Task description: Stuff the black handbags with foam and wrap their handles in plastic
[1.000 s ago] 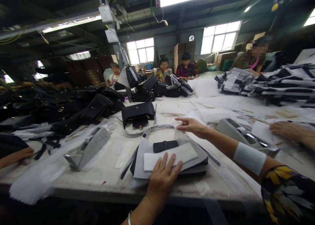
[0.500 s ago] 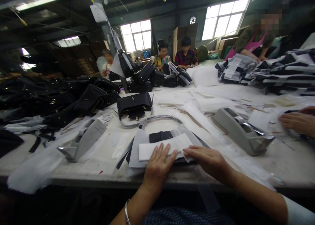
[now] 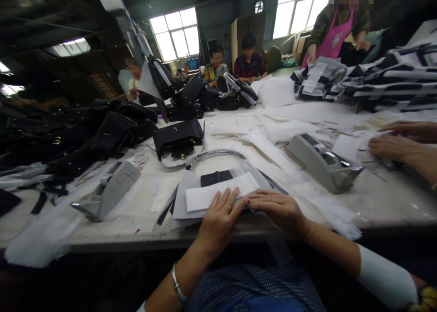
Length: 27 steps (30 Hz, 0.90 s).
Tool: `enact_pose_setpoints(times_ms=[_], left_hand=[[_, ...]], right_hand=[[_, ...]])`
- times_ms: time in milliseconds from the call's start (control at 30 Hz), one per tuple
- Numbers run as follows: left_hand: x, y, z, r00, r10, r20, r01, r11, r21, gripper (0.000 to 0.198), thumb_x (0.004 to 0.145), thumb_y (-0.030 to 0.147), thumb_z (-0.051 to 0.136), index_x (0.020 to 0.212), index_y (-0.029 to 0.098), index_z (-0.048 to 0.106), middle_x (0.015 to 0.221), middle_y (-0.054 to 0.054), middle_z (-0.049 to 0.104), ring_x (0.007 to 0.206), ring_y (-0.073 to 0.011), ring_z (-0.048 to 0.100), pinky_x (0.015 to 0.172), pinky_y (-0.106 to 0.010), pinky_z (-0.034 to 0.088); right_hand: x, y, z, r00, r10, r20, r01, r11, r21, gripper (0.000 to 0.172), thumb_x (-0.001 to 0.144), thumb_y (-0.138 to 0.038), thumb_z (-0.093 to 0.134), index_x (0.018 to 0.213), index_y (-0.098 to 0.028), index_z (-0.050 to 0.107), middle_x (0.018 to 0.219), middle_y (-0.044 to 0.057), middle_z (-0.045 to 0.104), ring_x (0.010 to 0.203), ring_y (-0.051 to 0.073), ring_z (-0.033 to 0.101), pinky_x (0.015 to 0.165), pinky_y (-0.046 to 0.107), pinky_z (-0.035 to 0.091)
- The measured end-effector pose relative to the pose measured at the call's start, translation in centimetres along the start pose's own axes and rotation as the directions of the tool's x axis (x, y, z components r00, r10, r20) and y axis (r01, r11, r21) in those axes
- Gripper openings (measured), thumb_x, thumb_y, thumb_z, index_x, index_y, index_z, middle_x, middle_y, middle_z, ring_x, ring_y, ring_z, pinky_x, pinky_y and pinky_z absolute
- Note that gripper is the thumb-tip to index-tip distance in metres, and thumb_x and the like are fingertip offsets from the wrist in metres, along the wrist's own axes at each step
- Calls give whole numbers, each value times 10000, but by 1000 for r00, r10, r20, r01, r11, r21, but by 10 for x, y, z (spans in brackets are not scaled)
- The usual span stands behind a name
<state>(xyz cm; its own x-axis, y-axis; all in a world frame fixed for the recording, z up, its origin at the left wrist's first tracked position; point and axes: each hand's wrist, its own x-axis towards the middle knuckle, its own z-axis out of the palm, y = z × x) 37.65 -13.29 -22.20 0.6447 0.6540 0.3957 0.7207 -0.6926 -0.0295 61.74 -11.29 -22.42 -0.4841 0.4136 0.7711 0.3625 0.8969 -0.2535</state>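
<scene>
My left hand [image 3: 218, 218] lies flat, fingers spread, on a white foam sheet [image 3: 218, 191] that covers a wrapped black bag [image 3: 216, 177] near the table's front edge. My right hand [image 3: 278, 207] rests beside it, fingers stretched toward the left and touching the sheet's right end. A clear-wrapped strap [image 3: 211, 156] curves behind the bag. Both hands hold nothing.
Grey tape dispensers stand left [image 3: 109, 191] and right [image 3: 322, 161] of the bag. Black handbags [image 3: 177, 136] pile up at the left and back. A co-worker's hands [image 3: 392, 145] work at the right. Wrapped bags [image 3: 375, 82] are stacked at the far right, where several people work.
My right hand came back from reaching across the table and now lies on the sheet's right end beside my left hand. The view has tilted downward.
</scene>
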Motion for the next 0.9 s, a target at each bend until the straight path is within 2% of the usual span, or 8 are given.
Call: enact_pose_setpoints(times_ms=[100, 200, 367, 567, 667, 733, 800, 900], left_hand=[[0, 5, -2, 999, -39, 7, 39, 997, -59, 714, 888, 230, 564, 1539, 226, 274, 1595, -74, 298, 1460, -286, 293, 1172, -514, 317], [2, 10, 4, 996, -77, -44, 75, 996, -43, 649, 930, 349, 557, 1523, 236, 318, 1568, -73, 359, 1438, -283, 344, 1161, -512, 334], [4, 12, 11, 988, -90, -125, 95, 995, 30, 550, 966, 300, 518, 1497, 298, 372, 1540, -53, 410, 1393, -264, 423, 1135, -480, 379], [5, 13, 7, 993, -76, -94, 79, 997, 25, 539, 962, 260, 520, 1484, 305, 389, 1523, 1, 430, 1386, -260, 432, 1124, -484, 391], [5, 13, 8, 993, -89, -79, 90, 996, 8, 540, 949, 265, 548, 1470, 301, 411, 1495, 11, 468, 1380, -259, 439, 1120, -489, 394], [5, 13, 9, 992, -97, -85, 98, 995, 5, 522, 948, 276, 554, 1456, 299, 436, 1480, 5, 488, 1371, -262, 450, 1120, -491, 393], [5, 14, 10, 991, -96, -93, 97, 995, 6, 501, 951, 273, 546, 1443, 299, 457, 1468, -2, 504, 1365, -262, 459, 1120, -490, 391], [6, 14, 12, 989, -93, -113, 95, 995, 6, 473, 962, 273, 526, 1431, 301, 475, 1452, -3, 523, 1357, -260, 470, 1119, -487, 389]], right_hand=[[0, -7, -3, 1000, 31, 2, -31, 1000, 1, 309, 948, -86, 524, 1178, -217, 683, 1094, 67, 755, 1045, 181, 707, 1007, 391, 550], [-4, -19, -7, 999, 35, 23, -34, 999, -22, 327, 946, -65, 500, 1180, -199, 683, 1109, 85, 749, 1055, 187, 703, 1010, 398, 549], [-17, -37, -14, 997, 7, 73, -4, 999, -44, 350, 970, -100, 471, 1255, -192, 652, 1134, 99, 739, 1099, 213, 683, 1009, 430, 547], [-35, -33, -12, 988, -46, 145, 61, 993, -98, 338, 987, -90, 432, 1251, -128, 640, 1153, 132, 727, 1186, 226, 631, 1026, 448, 529], [-38, -29, -10, 982, -43, 187, 61, 994, -95, 312, 977, -107, 482, 1246, -140, 636, 1115, 124, 742, 1118, 215, 673, 1032, 445, 521], [-36, -31, -14, 976, -28, 214, 43, 997, -63, 286, 956, -178, 570, 1233, -163, 637, 1053, 99, 760, 1024, 203, 711, 1043, 446, 511], [-29, -33, -22, 983, 8, 183, 3, 998, -57, 284, 923, -236, 638, 1204, -192, 649, 974, 65, 771, 919, 185, 730, 1018, 415, 530], [-12, -28, -32, 995, 75, 69, -61, 981, -185, 281, 900, -201, 664, 1179, -236, 664, 965, 39, 769, 893, 174, 723, 970, 360, 545]])
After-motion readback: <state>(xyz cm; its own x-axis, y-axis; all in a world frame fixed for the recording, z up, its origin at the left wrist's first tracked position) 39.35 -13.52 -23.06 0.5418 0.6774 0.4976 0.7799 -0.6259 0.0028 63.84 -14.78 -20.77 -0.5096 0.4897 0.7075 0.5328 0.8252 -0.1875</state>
